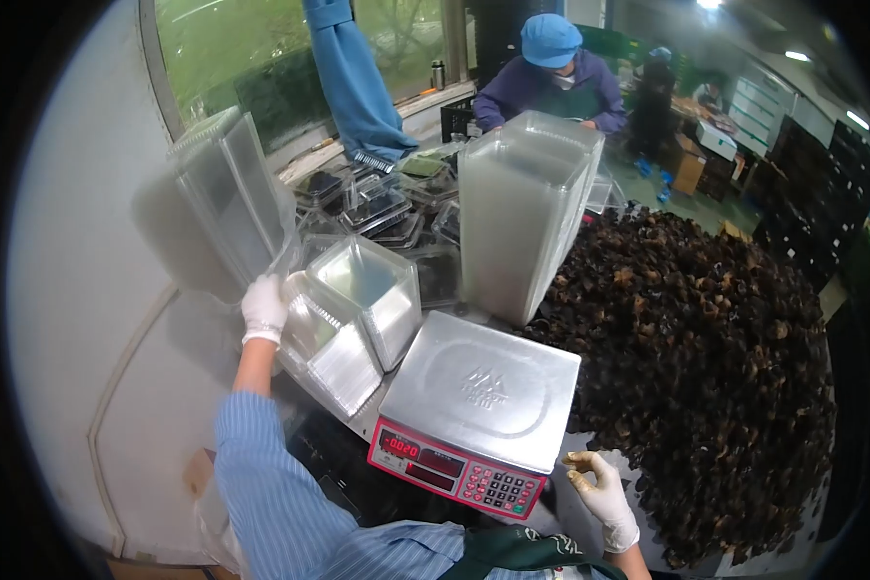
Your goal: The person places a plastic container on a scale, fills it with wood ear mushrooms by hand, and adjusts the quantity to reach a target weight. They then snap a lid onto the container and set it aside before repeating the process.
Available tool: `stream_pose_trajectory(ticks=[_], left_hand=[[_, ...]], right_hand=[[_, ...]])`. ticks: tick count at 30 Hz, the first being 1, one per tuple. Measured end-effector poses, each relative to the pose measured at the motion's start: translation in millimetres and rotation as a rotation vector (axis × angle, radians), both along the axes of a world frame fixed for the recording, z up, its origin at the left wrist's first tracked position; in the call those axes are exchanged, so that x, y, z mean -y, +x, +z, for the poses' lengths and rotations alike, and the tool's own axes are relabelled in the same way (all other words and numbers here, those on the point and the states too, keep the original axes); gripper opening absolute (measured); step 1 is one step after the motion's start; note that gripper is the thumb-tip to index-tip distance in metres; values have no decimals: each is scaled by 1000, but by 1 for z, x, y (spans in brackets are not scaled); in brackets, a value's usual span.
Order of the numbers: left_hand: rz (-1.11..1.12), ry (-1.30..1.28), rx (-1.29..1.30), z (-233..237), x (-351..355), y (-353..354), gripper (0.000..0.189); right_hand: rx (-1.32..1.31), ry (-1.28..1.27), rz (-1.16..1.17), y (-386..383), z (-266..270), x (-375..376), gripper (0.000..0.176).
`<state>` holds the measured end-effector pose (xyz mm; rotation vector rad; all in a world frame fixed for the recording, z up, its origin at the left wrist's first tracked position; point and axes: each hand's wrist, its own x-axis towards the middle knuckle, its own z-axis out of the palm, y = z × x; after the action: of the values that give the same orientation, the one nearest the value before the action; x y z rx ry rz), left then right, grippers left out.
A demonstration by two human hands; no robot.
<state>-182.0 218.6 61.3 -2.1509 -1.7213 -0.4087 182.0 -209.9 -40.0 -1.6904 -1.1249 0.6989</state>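
Note:
My left hand (264, 307), in a white glove, is closed on crinkled clear plastic film (286, 246) at the lower edge of a tall stack of clear plastic containers (224, 198). This stack leans by the wall. Just right of that hand are shorter stacks of clear containers (362, 290). My right hand (601, 498), also gloved, has brown-stained fingertips. Its fingers are loosely bent and apart, with nothing visible between them, beside the corner of a digital scale (483, 387). The scale's steel pan is bare, and its red display reads about -0.020.
A big heap of dark wood ear mushrooms (696, 377) covers the table's right side. Behind the scale rises another tall container stack (522, 217). Filled clear boxes (372, 203) lie toward the window. Across the table stands a person (556, 82) in a blue cap.

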Motion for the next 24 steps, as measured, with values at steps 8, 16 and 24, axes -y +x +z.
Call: stream_pose_trajectory(ticks=[8, 16, 24], left_hand=[[-13, 175, 29, 0, 5, 4, 14], [-31, 262, 24, 1, 8, 3, 13], [-134, 500, 668, 20, 17, 17, 15]], right_hand=[[-33, -4, 2, -6, 1, 7, 24], [-5, 25, 2, -7, -9, 14, 23], [29, 37, 23, -5, -11, 21, 23]])
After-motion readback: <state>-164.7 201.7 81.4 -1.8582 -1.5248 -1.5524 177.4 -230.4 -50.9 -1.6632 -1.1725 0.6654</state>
